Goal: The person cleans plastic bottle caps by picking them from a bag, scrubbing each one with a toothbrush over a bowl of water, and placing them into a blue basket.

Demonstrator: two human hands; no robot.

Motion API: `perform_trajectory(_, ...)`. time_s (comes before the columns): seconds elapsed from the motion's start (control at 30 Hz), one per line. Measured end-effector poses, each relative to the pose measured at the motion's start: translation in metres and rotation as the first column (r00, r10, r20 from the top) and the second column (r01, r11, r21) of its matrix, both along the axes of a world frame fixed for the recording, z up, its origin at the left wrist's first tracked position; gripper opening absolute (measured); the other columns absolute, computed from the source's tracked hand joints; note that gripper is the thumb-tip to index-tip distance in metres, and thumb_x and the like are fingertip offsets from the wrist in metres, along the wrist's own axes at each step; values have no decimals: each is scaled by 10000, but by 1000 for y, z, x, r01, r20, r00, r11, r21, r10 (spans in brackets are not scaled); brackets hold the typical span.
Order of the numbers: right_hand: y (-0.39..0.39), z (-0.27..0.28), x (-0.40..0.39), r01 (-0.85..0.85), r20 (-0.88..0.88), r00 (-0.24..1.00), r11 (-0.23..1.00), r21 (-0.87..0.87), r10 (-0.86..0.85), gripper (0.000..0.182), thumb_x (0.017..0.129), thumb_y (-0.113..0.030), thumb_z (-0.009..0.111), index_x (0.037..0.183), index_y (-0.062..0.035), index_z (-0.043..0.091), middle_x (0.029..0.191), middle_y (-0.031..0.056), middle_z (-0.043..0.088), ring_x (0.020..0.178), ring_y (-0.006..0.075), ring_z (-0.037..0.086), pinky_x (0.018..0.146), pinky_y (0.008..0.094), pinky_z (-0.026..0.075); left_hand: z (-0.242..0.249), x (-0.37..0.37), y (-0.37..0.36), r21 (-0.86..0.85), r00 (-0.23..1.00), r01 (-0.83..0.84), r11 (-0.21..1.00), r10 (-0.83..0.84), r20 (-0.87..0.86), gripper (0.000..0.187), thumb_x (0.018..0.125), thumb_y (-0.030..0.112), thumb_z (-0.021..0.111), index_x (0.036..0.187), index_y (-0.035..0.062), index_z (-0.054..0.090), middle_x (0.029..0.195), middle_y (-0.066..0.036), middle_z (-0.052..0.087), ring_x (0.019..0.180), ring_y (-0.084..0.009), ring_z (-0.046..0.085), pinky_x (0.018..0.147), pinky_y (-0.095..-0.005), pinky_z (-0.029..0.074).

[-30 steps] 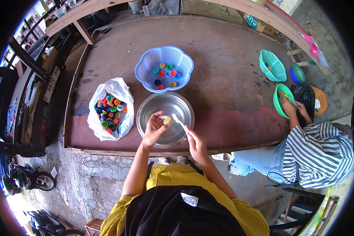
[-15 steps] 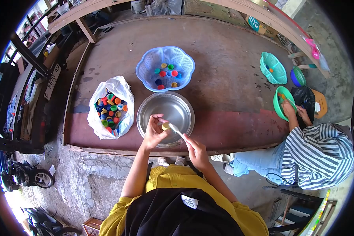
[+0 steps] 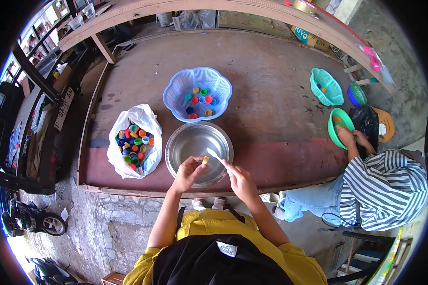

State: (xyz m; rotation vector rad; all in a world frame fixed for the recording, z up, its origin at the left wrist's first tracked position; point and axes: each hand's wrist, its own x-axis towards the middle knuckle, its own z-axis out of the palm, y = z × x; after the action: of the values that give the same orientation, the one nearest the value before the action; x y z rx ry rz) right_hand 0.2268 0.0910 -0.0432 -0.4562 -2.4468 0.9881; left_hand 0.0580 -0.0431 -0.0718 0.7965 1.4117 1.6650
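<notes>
Over the steel basin (image 3: 172,165), my left hand (image 3: 188,175) pinches a yellow bottle cap (image 3: 205,160) between thumb and fingertips. My right hand (image 3: 241,183) grips a slim white brush (image 3: 216,156), which looks like a toothbrush; its head points at the basin's middle, just right of the cap and apart from it. Behind the basin stands a blue plastic basket (image 3: 173,102) with several coloured caps spread over its bottom. A white plastic bag (image 3: 150,118) to the left is full of red, blue, green and yellow caps.
The brown table (image 3: 280,104) has a raised front edge near my waist. At the right, a person in a striped shirt (image 3: 380,190) works with both hands in a green bowl (image 3: 335,135). A teal basket (image 3: 325,90), a ball (image 3: 356,95) and a black bag (image 3: 364,124) are nearby.
The brush head has come away from the cap, leaving a gap between them. My left hand has turned the cap on edge. The whole view has shifted slightly as my head tilted.
</notes>
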Motion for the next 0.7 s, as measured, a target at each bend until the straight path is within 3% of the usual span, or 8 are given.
perform_trajectory(0.1,-11,3,2,-100,-29,995,995,7,101,513,819,64,499,1297,-119,505,790,157,578,689,315,596,620,390,477,2,1,4,41,999,-36,998,36,9,174,925,46,525,1080,-33,513,1127,-110,588,995,-148,590,859,-274,480)
perform_trajectory(0.23,-3,-11,-2,34,-21,999,999,-21,-34,502,821,58,511,1291,-118,512,785,159,580,675,309,591,618,389,477,-10,-2,4,76,999,-47,996,48,-10,119,924,39,525,1020,-30,513,1144,-121,582,984,-138,591,855,-264,472)
perform_trajectory(0.37,-18,-5,3,-67,-42,997,998,-1,67,550,815,14,535,1321,-195,481,763,139,572,643,320,574,584,419,468,-10,-3,1,-125,974,-131,983,104,-203,123,929,71,533,988,-36,517,988,-81,618,903,-107,586,824,-247,466)
perform_trajectory(0.4,-18,-4,2,-59,-25,998,998,-35,59,458,832,64,510,1270,-71,519,835,190,605,693,325,592,620,372,471,-9,-4,1,-103,975,-125,987,103,-196,133,934,88,528,989,-33,518,972,-78,618,894,-108,585,812,-249,469)
perform_trajectory(0.5,-6,-11,1,6,10,1000,996,-85,-5,453,841,57,505,1275,-71,513,838,192,605,693,326,590,624,368,470,-13,0,4,-33,982,-111,993,104,-156,170,950,140,514,992,-24,522,922,-70,619,867,-110,582,779,-253,478)
perform_trajectory(0.53,-7,-12,2,-26,-59,998,998,-64,23,533,841,16,512,1335,-177,465,830,165,598,684,325,588,606,411,468,-17,0,4,-11,973,-95,995,90,-213,194,971,178,471,985,-8,523,888,-58,590,833,-112,575,771,-263,491)
perform_trajectory(0.63,-18,-6,4,-93,-90,992,989,-113,83,513,845,7,518,1331,-152,467,871,179,609,706,336,590,619,410,469,-17,-1,3,-37,989,-74,997,69,-133,264,998,220,387,1028,-12,510,945,-58,550,872,-133,575,817,-300,518)
perform_trajectory(0.7,-18,-14,1,-83,-123,990,986,-147,65,499,849,2,523,1328,-128,465,879,193,615,724,344,601,631,409,472,-15,3,5,-48,987,-114,992,108,-122,306,1010,265,335,1000,3,494,906,-55,527,823,-131,572,764,-296,528)
